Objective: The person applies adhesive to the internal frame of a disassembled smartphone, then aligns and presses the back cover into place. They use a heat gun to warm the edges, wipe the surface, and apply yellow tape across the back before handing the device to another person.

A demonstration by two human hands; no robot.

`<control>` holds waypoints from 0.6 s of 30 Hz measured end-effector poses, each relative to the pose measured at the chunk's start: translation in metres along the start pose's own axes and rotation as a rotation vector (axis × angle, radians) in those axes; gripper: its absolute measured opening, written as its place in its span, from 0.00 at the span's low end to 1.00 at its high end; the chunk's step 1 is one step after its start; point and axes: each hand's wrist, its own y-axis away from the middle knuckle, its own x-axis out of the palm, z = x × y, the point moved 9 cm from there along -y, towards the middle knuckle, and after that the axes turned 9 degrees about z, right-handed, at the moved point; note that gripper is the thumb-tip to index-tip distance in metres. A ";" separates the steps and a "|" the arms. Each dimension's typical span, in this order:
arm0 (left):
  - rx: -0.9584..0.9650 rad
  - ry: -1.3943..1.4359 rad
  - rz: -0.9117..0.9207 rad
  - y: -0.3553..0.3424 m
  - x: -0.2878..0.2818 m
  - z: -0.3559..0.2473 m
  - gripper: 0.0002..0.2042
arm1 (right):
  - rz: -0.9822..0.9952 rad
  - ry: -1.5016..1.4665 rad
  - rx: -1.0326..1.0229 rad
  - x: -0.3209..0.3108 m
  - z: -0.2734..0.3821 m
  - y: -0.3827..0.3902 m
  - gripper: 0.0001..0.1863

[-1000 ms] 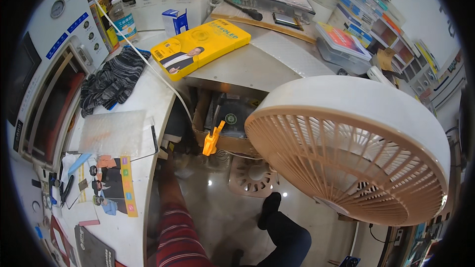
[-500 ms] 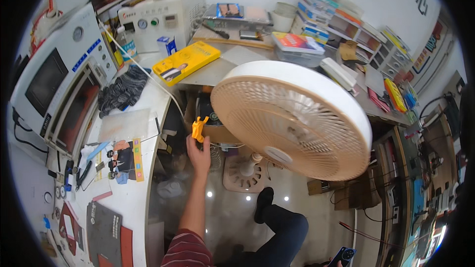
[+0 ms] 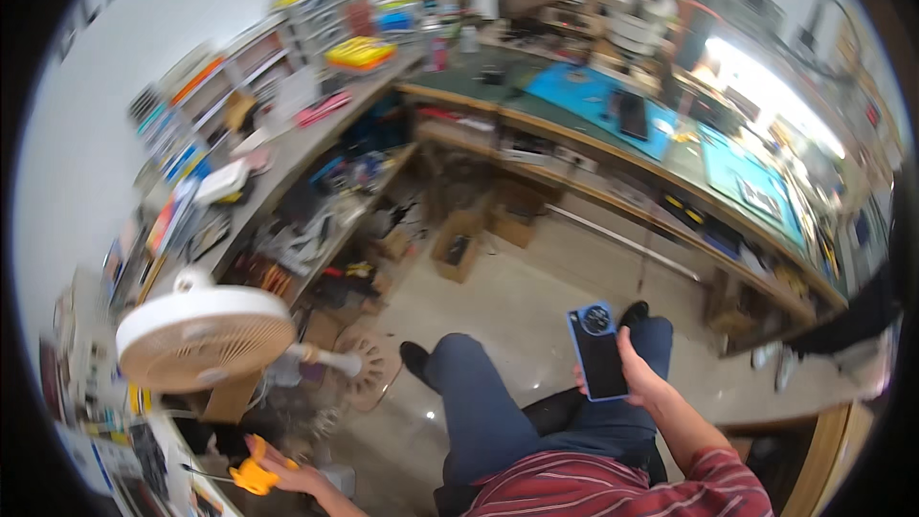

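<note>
Orange clamp-style tool [image 3: 254, 479] now sits in our left hand [image 3: 289, 475], fingers closed on it, near the pedestal fan [image 3: 206, 349], while our right hand [image 3: 645, 377] comes fully into view gripping a blue-edged smartphone [image 3: 603, 366], so we judge both hands occupied.

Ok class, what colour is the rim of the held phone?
Blue, on the phone; best seen in the head view.

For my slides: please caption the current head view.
Left hand gripping an orange clamp-like tool, right hand holding a dark, blue-edged smartphone; white-and-tan round pedestal fan at left.
</note>
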 end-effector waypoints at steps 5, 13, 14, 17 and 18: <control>-0.328 -0.033 0.654 0.181 0.114 0.018 0.13 | 0.032 -0.142 -0.099 -0.039 0.016 0.024 0.45; -0.217 -0.167 2.085 0.326 0.305 -0.142 0.14 | 0.094 -0.245 -0.201 -0.101 -0.001 0.034 0.38; -0.290 -0.185 2.158 0.337 0.310 -0.143 0.14 | 0.075 -0.298 -0.215 -0.110 -0.005 0.035 0.38; -0.417 0.002 2.062 0.349 0.327 -0.152 0.16 | 0.113 -0.438 -0.270 -0.132 -0.012 0.047 0.38; -0.447 0.035 2.080 0.356 0.331 -0.154 0.16 | 0.151 -0.481 -0.291 -0.139 -0.013 0.052 0.38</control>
